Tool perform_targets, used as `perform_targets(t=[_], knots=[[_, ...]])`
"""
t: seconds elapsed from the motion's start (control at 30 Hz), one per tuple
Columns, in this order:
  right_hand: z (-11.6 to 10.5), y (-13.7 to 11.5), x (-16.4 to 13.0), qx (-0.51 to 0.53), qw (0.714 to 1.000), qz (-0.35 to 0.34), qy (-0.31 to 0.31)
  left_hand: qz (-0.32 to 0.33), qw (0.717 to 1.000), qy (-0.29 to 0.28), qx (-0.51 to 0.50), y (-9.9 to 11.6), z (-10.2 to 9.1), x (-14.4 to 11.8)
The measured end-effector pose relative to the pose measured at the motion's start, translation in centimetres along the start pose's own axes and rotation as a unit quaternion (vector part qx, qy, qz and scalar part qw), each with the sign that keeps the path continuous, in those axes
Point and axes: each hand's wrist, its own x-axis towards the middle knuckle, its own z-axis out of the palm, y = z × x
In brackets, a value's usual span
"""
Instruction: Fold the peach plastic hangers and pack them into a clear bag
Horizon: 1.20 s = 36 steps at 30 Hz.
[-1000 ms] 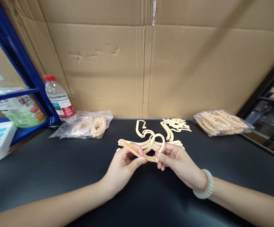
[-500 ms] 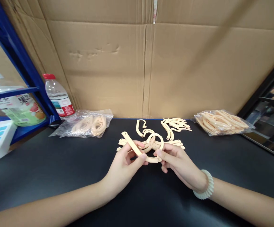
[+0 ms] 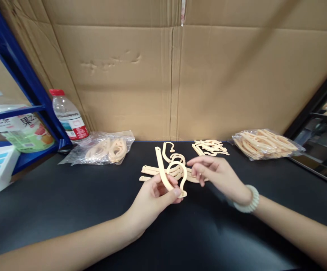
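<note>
My left hand (image 3: 155, 197) pinches a cream plastic hanger piece (image 3: 163, 173), an arm with a hook joined at its lower end, held tilted up above the black table (image 3: 67, 203). My right hand (image 3: 218, 174) hovers just right of it, fingers spread and holding nothing, over a small pile of assembled cream hangers (image 3: 177, 171). Loose hanger arms (image 3: 210, 147) lie farther back, to the right.
A clear bag of hooks (image 3: 104, 148) lies at the back left, and a bag of hanger arms (image 3: 265, 143) at the back right. A water bottle (image 3: 67, 114) stands by a blue shelf (image 3: 17, 75). A cardboard wall (image 3: 180, 75) closes the back.
My right hand let go of the hanger piece and moved up and right, fingers spreading. My left hand swung the piece from lying nearly flat to pointing upward.
</note>
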Motion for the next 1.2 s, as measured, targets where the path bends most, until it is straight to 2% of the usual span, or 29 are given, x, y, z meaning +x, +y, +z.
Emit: perform_targets(t=[0.07, 0.13, 0.2, 0.27, 0.37, 0.47, 0.8, 1.0, 1.2], knots=[[-2.0, 0.4, 1.2, -0.123, 0.991, -0.049, 0.035, -0.001, 1.000, 0.007, -0.006, 0.0, -0.1, 0.1], [-3.8, 1.2, 2.1, -0.264, 0.958, -0.107, 0.042, -0.003, 1.000, 0.010, -0.011, 0.0, -0.1, 0.1], [-5.1, 2.1, 2.8, -0.382, 0.911, -0.152, 0.013, -0.007, 1.000, 0.014, -0.017, 0.0, -0.1, 0.1], [-5.7, 3.1, 3.3, -0.458, 0.872, -0.170, -0.024, -0.009, 1.000, 0.017, -0.021, -0.1, -0.1, 0.0], [-5.9, 3.9, 3.7, -0.511, 0.841, -0.168, -0.064, -0.007, 1.000, 0.018, -0.022, -0.1, -0.1, 0.0], [-5.8, 4.3, 4.1, -0.527, 0.831, -0.164, -0.075, -0.005, 1.000, 0.016, -0.022, -0.1, 0.0, 0.1], [-5.7, 4.5, 4.7, -0.527, 0.835, -0.150, -0.047, -0.001, 0.999, 0.023, -0.025, 0.2, 0.2, 0.0], [-6.6, 3.2, 4.1, -0.561, 0.812, -0.153, -0.050, -0.001, 1.000, 0.018, -0.018, 0.2, 0.2, 0.0], [-5.8, 3.0, 3.7, -0.582, 0.794, -0.158, -0.084, 0.002, 1.000, 0.013, -0.021, 0.1, 0.1, 0.1]])
